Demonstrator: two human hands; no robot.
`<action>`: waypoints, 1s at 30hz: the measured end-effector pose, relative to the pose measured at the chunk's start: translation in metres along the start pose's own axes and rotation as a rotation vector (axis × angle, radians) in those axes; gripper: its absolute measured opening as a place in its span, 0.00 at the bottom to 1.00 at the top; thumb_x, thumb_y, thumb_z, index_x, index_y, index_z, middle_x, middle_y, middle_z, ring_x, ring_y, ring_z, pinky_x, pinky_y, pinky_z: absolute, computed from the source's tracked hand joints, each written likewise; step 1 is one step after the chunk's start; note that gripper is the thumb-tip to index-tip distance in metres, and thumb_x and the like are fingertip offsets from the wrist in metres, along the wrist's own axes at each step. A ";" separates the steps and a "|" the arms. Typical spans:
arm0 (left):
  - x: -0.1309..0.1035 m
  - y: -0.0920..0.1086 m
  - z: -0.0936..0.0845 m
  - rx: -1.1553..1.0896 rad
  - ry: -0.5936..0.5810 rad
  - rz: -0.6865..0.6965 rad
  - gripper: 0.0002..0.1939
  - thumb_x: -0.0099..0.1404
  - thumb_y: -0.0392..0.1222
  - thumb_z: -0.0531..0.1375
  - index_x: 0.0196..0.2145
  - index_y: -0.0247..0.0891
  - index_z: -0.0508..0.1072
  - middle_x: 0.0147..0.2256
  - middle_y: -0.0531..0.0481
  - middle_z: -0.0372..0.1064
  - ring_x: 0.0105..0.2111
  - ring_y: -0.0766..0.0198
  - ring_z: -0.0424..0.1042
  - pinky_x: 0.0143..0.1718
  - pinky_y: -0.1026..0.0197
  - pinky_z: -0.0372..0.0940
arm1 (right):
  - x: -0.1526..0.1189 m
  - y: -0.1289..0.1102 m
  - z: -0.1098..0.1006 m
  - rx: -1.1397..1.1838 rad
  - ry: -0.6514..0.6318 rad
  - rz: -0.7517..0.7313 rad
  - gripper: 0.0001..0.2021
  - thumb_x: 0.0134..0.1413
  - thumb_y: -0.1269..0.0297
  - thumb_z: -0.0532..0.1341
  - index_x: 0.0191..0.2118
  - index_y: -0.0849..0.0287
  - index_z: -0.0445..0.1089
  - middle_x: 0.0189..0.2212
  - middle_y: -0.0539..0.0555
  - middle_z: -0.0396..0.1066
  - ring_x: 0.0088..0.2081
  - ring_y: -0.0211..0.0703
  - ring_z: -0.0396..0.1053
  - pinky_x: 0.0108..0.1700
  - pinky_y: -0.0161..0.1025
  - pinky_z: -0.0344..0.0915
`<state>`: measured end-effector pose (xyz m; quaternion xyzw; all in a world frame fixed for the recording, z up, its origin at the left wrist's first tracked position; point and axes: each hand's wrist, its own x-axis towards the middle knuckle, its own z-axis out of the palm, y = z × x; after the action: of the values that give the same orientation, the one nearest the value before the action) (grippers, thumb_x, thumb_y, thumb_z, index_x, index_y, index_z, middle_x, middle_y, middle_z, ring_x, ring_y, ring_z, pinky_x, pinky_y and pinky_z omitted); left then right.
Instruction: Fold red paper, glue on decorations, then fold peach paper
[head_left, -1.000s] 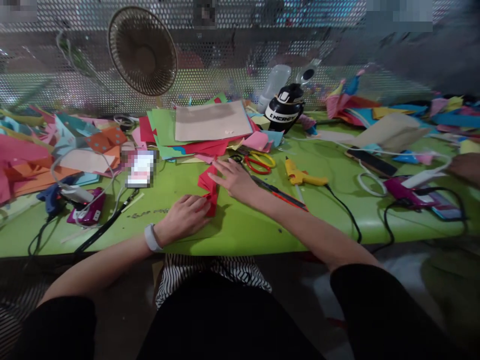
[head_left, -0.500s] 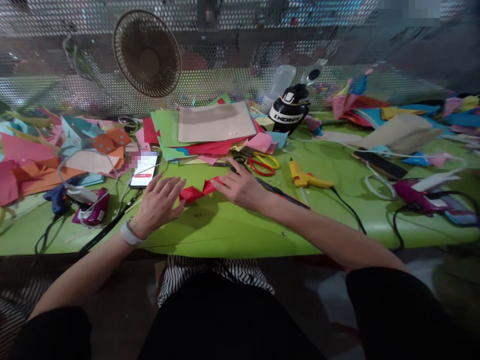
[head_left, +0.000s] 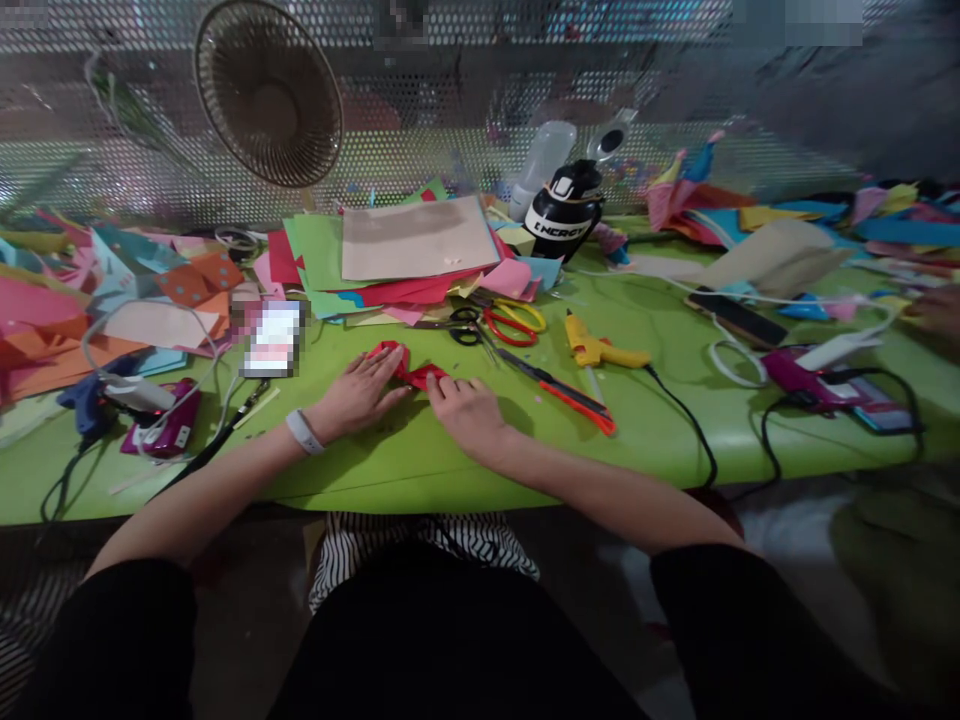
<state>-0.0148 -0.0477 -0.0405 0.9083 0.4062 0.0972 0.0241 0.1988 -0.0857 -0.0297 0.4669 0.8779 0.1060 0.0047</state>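
fingers of my left hand, slightly spread, now cover one end of the folded red paper; my right hand curls at the other, any pinch unclear.

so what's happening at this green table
A person presses a small folded piece of red paper against the green tabletop, the left hand on one end and the right hand on the other. Just beyond the right hand lie red-and-yellow-handled scissors and a red-and-black cutter, with a yellow glue gun farther right. Behind the hands is a stack of coloured paper sheets, and a black bottle marked "ENERGY" stands near it.
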 end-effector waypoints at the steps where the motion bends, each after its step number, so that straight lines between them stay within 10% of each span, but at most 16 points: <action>1: 0.001 0.000 0.003 -0.006 -0.031 0.001 0.36 0.75 0.57 0.44 0.70 0.29 0.45 0.68 0.32 0.50 0.68 0.51 0.50 0.67 0.45 0.48 | 0.003 -0.002 -0.001 0.010 -0.013 0.006 0.24 0.64 0.81 0.44 0.60 0.76 0.66 0.42 0.72 0.75 0.39 0.51 0.74 0.36 0.46 0.64; 7: 0.005 -0.015 0.009 -0.003 -0.134 0.039 0.41 0.72 0.64 0.43 0.70 0.32 0.44 0.71 0.35 0.37 0.71 0.52 0.37 0.69 0.46 0.37 | 0.002 0.006 -0.007 0.047 -0.045 -0.034 0.23 0.64 0.79 0.47 0.61 0.72 0.65 0.43 0.69 0.75 0.40 0.52 0.73 0.39 0.46 0.63; 17: 0.019 -0.038 -0.007 -0.043 -0.267 0.161 0.37 0.74 0.58 0.43 0.71 0.34 0.42 0.71 0.41 0.32 0.71 0.55 0.33 0.70 0.49 0.32 | -0.004 0.060 0.016 0.298 0.312 -0.525 0.17 0.65 0.68 0.54 0.55 0.63 0.72 0.51 0.61 0.74 0.49 0.49 0.69 0.52 0.51 0.64; 30: 0.037 -0.051 -0.001 -0.080 -0.301 0.243 0.29 0.77 0.48 0.41 0.70 0.37 0.47 0.72 0.46 0.36 0.71 0.62 0.33 0.70 0.51 0.29 | 0.028 0.044 0.055 0.418 0.216 -0.576 0.20 0.61 0.72 0.58 0.58 0.65 0.69 0.57 0.63 0.70 0.59 0.51 0.68 0.66 0.66 0.50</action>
<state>-0.0285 0.0143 -0.0398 0.9533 0.2812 -0.0215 0.1085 0.2252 -0.0289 -0.0724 0.1775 0.9715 -0.0326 -0.1537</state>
